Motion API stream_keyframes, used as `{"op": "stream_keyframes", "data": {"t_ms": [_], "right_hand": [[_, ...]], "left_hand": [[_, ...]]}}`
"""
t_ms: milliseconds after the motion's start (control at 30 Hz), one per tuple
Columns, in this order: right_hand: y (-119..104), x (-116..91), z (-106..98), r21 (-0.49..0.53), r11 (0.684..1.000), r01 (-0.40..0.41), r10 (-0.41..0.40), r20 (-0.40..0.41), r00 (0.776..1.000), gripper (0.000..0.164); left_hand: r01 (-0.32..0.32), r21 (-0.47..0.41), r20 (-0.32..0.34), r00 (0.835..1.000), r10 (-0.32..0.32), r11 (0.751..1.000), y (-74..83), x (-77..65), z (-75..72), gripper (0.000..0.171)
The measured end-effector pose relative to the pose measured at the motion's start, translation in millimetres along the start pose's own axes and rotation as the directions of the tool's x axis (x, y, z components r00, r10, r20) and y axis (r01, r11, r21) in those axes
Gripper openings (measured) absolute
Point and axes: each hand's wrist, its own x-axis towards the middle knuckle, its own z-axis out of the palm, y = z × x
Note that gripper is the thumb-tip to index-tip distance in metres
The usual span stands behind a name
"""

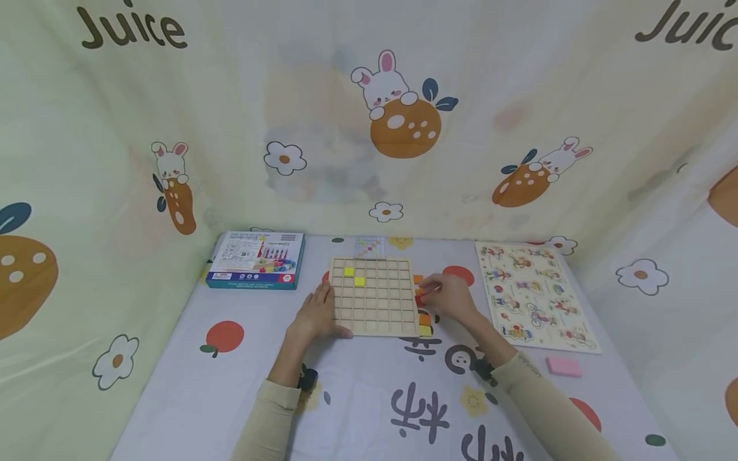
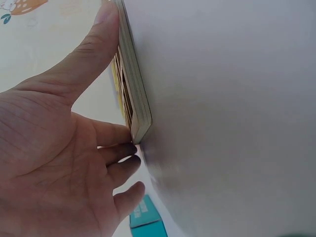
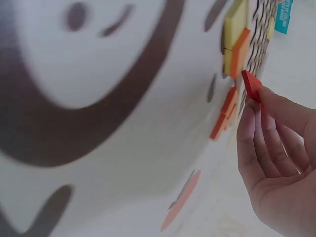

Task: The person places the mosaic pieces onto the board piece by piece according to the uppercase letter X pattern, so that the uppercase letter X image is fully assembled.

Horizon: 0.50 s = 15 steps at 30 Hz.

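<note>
A wooden grid board (image 1: 375, 325) lies on the table with two yellow tiles (image 1: 360, 282) in its upper left squares. My left hand (image 1: 314, 314) rests against the board's left side and near corner, thumb along the front edge, fingers fairly straight. In the left wrist view, the thumb and fingertips touch the board's edge (image 2: 133, 84). At the board's right side, my right hand (image 1: 448, 296) pinches a red tile (image 3: 252, 85) between thumb and fingers. Below it on the cloth lie orange tiles (image 3: 240, 53) and yellow tiles (image 3: 234, 24), beside the board.
A small patterned card (image 1: 369, 246) lies behind the board. At the back left is a blue and white box (image 1: 256, 260). A picture puzzle board (image 1: 536, 294) lies on the right, with a pink block (image 1: 564, 367) in front of it.
</note>
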Motion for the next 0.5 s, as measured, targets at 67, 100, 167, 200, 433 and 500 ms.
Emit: {"op": "stream_keyframes", "data": {"t_ms": [67,100,167,200,433,500], "right_hand": [[-4,4,1,-0.001,1.0,0.024,-0.024,-0.022,0.999,0.023],[-6,6,2,0.005,1.0,0.028,-0.028,-0.031,0.999,0.023],[-11,10,4,0.021,0.999,0.026,-0.025,-0.043,0.999,0.022],[-13,12,5,0.032,0.999,0.026,-0.025,-0.044,0.999,0.022],[-28,23,21,0.105,0.994,0.032,-0.028,-0.038,0.999,0.02],[-32,25,26,0.126,0.992,0.02,-0.016,-0.028,0.999,0.021]], "left_hand": [[0.002,0.001,0.002,1.0,-0.002,1.0,-0.6,-0.2,0.5,0.124],[0.003,-0.001,0.003,1.0,-0.003,1.0,-0.8,-0.2,0.6,0.124],[0.001,-0.002,-0.005,1.0,-0.001,1.0,-1.8,0.6,1.5,0.124],[0.001,-0.002,-0.007,1.0,-0.001,1.0,-1.9,0.7,1.7,0.124],[0.005,0.005,-0.016,1.0,-0.005,1.0,-1.9,0.2,0.9,0.124],[0.004,-0.001,-0.012,1.0,-0.004,1.0,-1.1,-1.1,0.2,0.123]]}}
